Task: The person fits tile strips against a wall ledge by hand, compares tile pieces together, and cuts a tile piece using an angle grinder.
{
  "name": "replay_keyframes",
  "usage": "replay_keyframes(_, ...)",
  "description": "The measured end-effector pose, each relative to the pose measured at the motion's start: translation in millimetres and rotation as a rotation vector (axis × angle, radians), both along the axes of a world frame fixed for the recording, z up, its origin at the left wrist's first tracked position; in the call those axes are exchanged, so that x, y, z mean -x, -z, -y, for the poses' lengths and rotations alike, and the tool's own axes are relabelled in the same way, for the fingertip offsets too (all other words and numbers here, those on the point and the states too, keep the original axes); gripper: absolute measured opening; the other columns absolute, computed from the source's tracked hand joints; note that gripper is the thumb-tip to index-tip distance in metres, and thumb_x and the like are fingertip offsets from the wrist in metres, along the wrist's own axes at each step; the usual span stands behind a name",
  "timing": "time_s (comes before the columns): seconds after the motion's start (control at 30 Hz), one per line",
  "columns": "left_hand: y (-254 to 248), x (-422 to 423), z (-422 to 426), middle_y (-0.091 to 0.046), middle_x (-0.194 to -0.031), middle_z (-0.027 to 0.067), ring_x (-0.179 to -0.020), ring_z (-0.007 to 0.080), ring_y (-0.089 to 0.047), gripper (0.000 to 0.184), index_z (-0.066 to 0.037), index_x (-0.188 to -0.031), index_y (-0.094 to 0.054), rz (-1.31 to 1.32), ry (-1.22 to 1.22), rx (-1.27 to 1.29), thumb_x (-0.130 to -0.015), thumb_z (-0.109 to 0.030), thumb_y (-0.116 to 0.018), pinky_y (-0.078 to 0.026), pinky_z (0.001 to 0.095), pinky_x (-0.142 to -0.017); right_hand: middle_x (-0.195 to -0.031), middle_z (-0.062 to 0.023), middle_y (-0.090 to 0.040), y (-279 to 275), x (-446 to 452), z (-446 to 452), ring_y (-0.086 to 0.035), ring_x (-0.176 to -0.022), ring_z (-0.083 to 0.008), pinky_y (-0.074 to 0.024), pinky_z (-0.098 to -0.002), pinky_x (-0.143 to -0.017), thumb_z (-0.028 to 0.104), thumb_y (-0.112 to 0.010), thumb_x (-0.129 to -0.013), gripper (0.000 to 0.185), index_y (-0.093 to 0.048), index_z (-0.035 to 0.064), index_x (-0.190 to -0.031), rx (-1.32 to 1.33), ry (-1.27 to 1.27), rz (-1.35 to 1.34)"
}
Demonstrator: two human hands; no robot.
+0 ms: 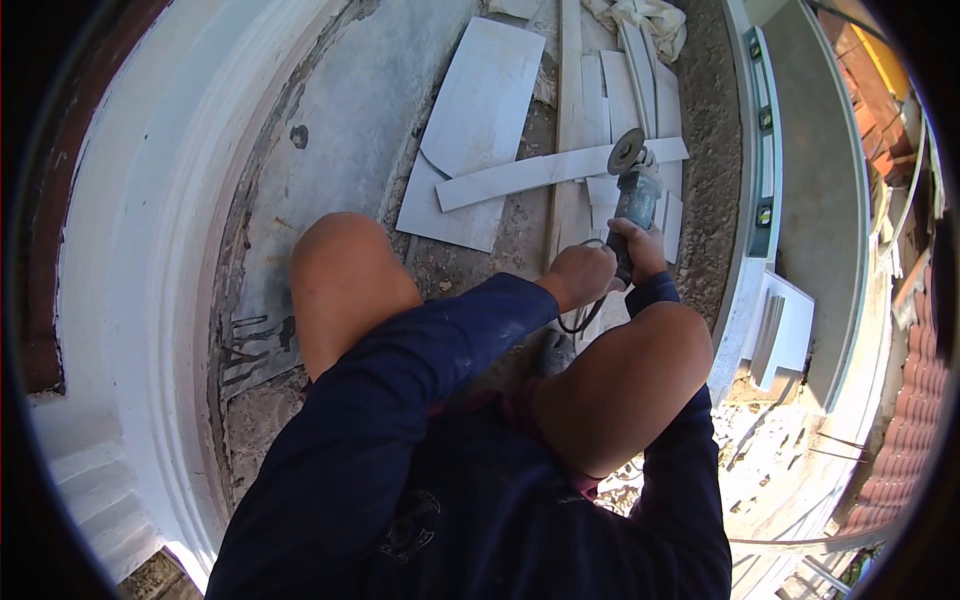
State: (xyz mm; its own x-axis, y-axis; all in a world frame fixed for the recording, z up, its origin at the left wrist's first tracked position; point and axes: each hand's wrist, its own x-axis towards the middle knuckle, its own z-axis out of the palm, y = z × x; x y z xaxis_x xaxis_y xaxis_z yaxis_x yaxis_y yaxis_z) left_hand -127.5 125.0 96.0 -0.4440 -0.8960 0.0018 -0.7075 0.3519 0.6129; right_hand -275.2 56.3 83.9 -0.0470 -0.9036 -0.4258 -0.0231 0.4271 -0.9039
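An angle grinder (636, 200) with a dark body and a round disc (626, 150) points away from me, its disc over a narrow white tile strip (540, 172). Whether the disc touches the strip I cannot tell. My right hand (645, 248) is wrapped round the grinder's body from the right side. Closed at the rear end of the tool, my left hand (583, 274) grips it there, though its fingertips are partly hidden. A dark cord (580, 328) loops down below the left hand. The strip lies slanted across larger white tiles (490, 90) and a wooden plank (568, 100).
More cut tile strips (620, 95) lie beyond the grinder, near a crumpled cloth sack (650, 22). A spirit level (765, 140) stands along the ledge at right, with tile offcuts (785, 325) below it. A white moulded wall edge (150, 300) runs along the left.
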Motion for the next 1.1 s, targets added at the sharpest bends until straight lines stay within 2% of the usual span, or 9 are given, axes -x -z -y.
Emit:
replay_keyframes(0.13, -13, -23, 9, -0.068, -0.078, 0.0263, -0.078, 0.0435, -0.069, 0.046, 0.003, -0.086, -0.069, 0.041, -0.045, -0.123, -0.088, -0.043, -0.067, -0.054, 0.0506, -0.071, -0.077, -0.0054, -0.062, 0, 13, -1, -0.06, -0.059, -0.0173, -0.0514, -0.0317, -0.056, 0.011, -0.076, -0.073, 0.032, -0.06, 0.0018, -0.1, 0.012, -0.059, -0.011)
replay_keyframes(0.2, 12, -50, 29, -0.068, -0.08, 0.0257, -0.08, 0.0453, -0.067, 0.035, 0.002, -0.083, -0.07, 0.043, -0.227, -0.107, -0.089, -0.032, -0.065, -0.053, 0.0529, -0.075, -0.077, -0.0056, -0.062, 5, 22, 0, -0.06, -0.059, -0.0173, -0.0516, -0.0317, -0.056, 0.012, -0.076, -0.073, 0.033, -0.059, 0.0013, -0.1, 0.008, -0.139, -0.057)
replay_keyframes(0.33, 73, -127, 92, -0.07, -0.099, 0.0214, -0.096, 0.0401, -0.066, 0.025, -0.003, -0.098, -0.071, 0.078, -0.622, -0.045, -0.09, -0.025, -0.063, -0.052, 0.0493, -0.084, -0.08, -0.0051, -0.063, 6, 32, 2, -0.06, -0.062, -0.0162, -0.0513, -0.0312, -0.059, 0.013, -0.078, -0.069, 0.038, -0.06, 0.0013, -0.101, -0.011, -0.264, -0.115)
replay_keyframes(0.4, 66, -149, 101, -0.067, -0.11, 0.0174, -0.108, 0.0371, -0.061, 0.024, -0.007, -0.103, -0.069, 0.228, -0.646, -0.049, -0.091, -0.027, -0.062, -0.05, 0.0494, -0.089, -0.083, -0.0053, -0.063, 3, 32, 6, -0.06, -0.066, -0.0161, -0.0514, -0.0303, -0.062, 0.014, -0.08, -0.067, 0.045, -0.06, 0.0002, -0.104, -0.052, -0.333, -0.121)
replay_keyframes(0.5, 78, -156, 109, -0.064, -0.116, 0.0149, -0.114, 0.0354, -0.056, 0.027, -0.011, -0.113, -0.067, 0.244, -0.657, -0.045, -0.092, -0.027, -0.062, -0.045, 0.0487, -0.094, -0.085, -0.0056, -0.063, 8, 31, 15, -0.061, -0.068, -0.0163, -0.0519, -0.0298, -0.064, 0.016, -0.082, -0.065, 0.051, -0.059, -0.0015, -0.107, -0.017, -0.422, -0.165)
replay_keyframes(0.6, 98, -154, 118, -0.063, -0.118, 0.0153, -0.116, 0.035, -0.055, 0.034, -0.014, -0.122, -0.066, 0.175, -0.639, -0.061, -0.093, -0.03, -0.062, -0.04, 0.0493, -0.097, -0.086, -0.0061, -0.064, 8, 28, 23, -0.061, -0.07, -0.0165, -0.0524, -0.0298, -0.067, 0.016, -0.083, -0.063, 0.055, -0.059, -0.0028, -0.109, -0.051, -0.485, -0.187)
replay_keyframes(0.7, 112, -145, 113, -0.063, -0.118, 0.0142, -0.115, 0.0377, -0.056, 0.041, -0.014, -0.128, -0.064, 0.165, -0.637, -0.085, -0.093, -0.035, -0.062, -0.039, 0.0516, -0.098, -0.087, -0.0066, -0.064, 14, 26, 28, -0.062, -0.07, -0.0166, -0.0527, -0.0306, -0.068, 0.014, -0.084, -0.063, 0.055, -0.059, -0.0034, -0.109, -0.083, -0.507, -0.179)
replay_keyframes(0.8, 125, -142, 106, -0.062, -0.119, 0.0135, -0.114, 0.0369, -0.054, 0.042, -0.016, -0.128, -0.064, 0.131, -0.638, 0.005, -0.092, -0.038, -0.063, -0.034, 0.0519, -0.098, -0.088, -0.0068, -0.065, 19, 24, 33, -0.062, -0.071, -0.0167, -0.0528, -0.0307, -0.068, 0.013, -0.084, -0.063, 0.055, -0.059, -0.0037, -0.109, -0.062, -0.534, -0.213)
replay_keyframes(1.1, 135, -146, 107, -0.063, -0.114, 0.0113, -0.111, 0.0351, -0.054, 0.04, -0.019, -0.125, -0.067, 0.079, -0.63, 0.012, -0.091, -0.04, -0.064, -0.032, 0.0496, -0.096, -0.088, -0.0069, -0.065, 21, 23, 38, -0.062, -0.072, -0.0165, -0.0527, -0.0305, -0.069, 0.013, -0.084, -0.064, 0.054, -0.06, -0.0043, -0.11, -0.055, -0.598, -0.241)
